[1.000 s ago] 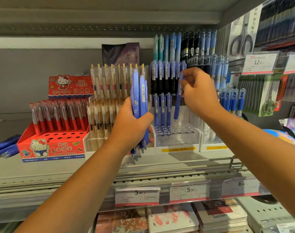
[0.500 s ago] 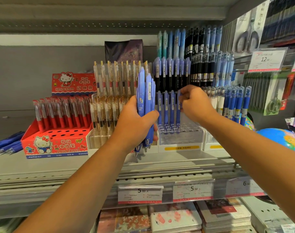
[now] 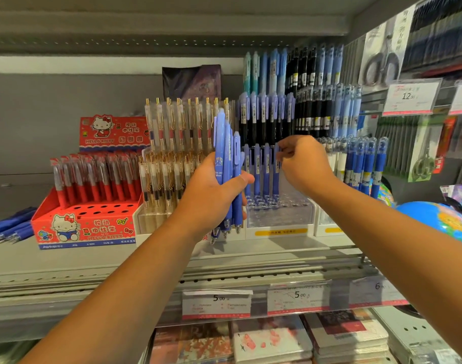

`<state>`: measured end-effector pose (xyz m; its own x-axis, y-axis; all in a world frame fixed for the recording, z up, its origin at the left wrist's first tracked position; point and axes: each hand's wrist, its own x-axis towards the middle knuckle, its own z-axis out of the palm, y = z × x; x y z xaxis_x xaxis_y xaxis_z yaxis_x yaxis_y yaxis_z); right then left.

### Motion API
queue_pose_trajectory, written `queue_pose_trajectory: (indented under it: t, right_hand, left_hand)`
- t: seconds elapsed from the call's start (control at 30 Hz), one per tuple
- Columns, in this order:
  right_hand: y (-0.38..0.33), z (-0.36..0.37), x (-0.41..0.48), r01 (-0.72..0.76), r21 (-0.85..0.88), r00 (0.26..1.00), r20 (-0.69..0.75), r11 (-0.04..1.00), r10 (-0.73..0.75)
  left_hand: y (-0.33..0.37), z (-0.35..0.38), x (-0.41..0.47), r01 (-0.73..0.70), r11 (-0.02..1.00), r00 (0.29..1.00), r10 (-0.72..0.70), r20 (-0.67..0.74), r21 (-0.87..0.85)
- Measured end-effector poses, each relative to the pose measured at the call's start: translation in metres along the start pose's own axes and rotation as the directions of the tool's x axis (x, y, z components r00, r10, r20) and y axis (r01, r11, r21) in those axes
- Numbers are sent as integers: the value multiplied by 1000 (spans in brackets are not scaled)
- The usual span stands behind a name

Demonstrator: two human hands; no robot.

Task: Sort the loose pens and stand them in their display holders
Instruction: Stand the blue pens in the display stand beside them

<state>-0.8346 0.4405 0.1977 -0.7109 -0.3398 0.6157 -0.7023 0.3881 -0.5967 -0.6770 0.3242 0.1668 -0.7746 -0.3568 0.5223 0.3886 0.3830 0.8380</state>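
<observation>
I am gripping a bundle of blue pens [image 3: 228, 158] in my left hand [image 3: 211, 191], fingers and thumb wrapping round the barrels, with the tips pointing down and the clips up. The bundle is hanging in front of the shelf [image 3: 93, 261], just left of the clear holder [image 3: 277, 215].

My right hand [image 3: 304, 164] is reaching to the short row of blue pens [image 3: 261, 172] standing upright in the back of that holder. Its fingers are curling at the top of the end pen [image 3: 276, 177], the rightmost in the row, and they seem to be pinching it, though the fingertips are blurring into the clip there. The front holes of the holder are showing bare.

To the left, clear pens with gold clips [image 3: 177, 132] are standing in tiers, and beside them red pens [image 3: 93, 177] are filling the back of a red cartoon-cat box [image 3: 85, 228]. A few loose blue pens [image 3: 9, 228] are lying flat at the shelf's far left edge. Price tags [image 3: 216, 303] are running along the shelf front, and a globe [image 3: 440, 219] is sitting at the right
</observation>
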Motion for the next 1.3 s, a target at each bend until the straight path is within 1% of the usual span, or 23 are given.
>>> queue_pose_trajectory:
  t: [0.07, 0.1, 0.13, 0.17, 0.2, 0.27, 0.3, 0.33, 0.43, 0.57, 0.67, 0.73, 0.8, 0.87, 0.97, 1.03, 1.13, 1.23, 1.27, 1.3]
  right_hand:
    - [-2, -1, -4, 53, -61, 998, -27, 997, -55]
    - [-5, -2, -7, 85, -65, 995, -54, 994, -88]
    - [-10, -4, -11, 117, -29, 990, -78, 993, -119]
    - [-15, -6, -16, 140, 61, 988, -77, 988, -135]
    - [-22, -9, -20, 143, 196, 990, -39, 970, -138]
    - [-35, -13, -29, 68, 473, 982, 124, 878, -143]
    - [-40, -14, -32, 31, 548, 967, 195, 836, -164]
    - [-42, -15, -35, 22, 575, 953, 234, 818, -190]
    - [-44, -14, -39, 34, 565, 939, 265, 824, -221]
    - [-40, -16, -39, -67, 619, 921, 339, 782, -190]
    - [-38, -18, -38, -82, 617, 915, 359, 783, -187]
    - [-37, -20, -39, -99, 607, 920, 357, 789, -159]
    - [-36, -20, -39, -114, 609, 930, 343, 785, -131]
    - [-34, -21, -39, -128, 645, 946, 308, 754, -103]
    - [-32, -27, -36, -148, 701, 969, 246, 698, -41]
    - [-29, -31, -32, -150, 708, 977, 215, 690, -8]
    - [-28, -41, -25, -82, 673, 995, 103, 735, 16]
    - [-27, -52, -13, 22, 619, 999, -52, 785, 13]
    - [-25, -55, -10, 62, 563, 995, -104, 824, -3]
    - [-23, -56, -6, 104, 471, 987, -157, 876, -33]
  left_hand:
    - [0, 0, 0, -12, 1000, 1000, 12, 3, -14]
    - [-1, 0, 0, -17, 1000, 1000, 18, 3, -20]
    - [-1, 0, 0, -25, 999, 1000, 25, 4, -26]
    - [-1, 1, 0, -34, 999, 999, 34, 4, -30]
    - [-1, 0, 0, -43, 999, 999, 44, 4, -31]
    - [0, 0, -1, -56, 998, 998, 56, 5, -40]
    - [1, 0, -1, -56, 997, 998, 57, 8, -57]
    - [1, 0, -1, -54, 996, 998, 55, 11, -78]
    - [2, 1, -2, -49, 992, 999, 51, 12, -115]
    - [2, 1, -3, -12, 988, 999, 17, 30, -155]
    - [1, 0, -2, -2, 986, 1000, 6, 22, -164]
    - [1, 0, -1, 6, 986, 1000, -5, 5, -169]
    - [1, 0, -1, 43, 978, 999, -46, -12, -203]
    - [1, 0, 0, 65, 974, 997, -71, -19, -217]
    - [2, 0, -1, 82, 967, 996, -87, -11, -240]
    - [2, 0, -1, 82, 972, 996, -86, -7, -221]
    - [2, 0, -1, 67, 986, 998, -68, -3, -155]
    - [3, 0, -2, 77, 983, 997, -75, 17, -166]
    - [4, 0, -3, 80, 983, 997, -78, 21, -167]
    - [4, 0, -3, 83, 982, 997, -80, 24, -168]
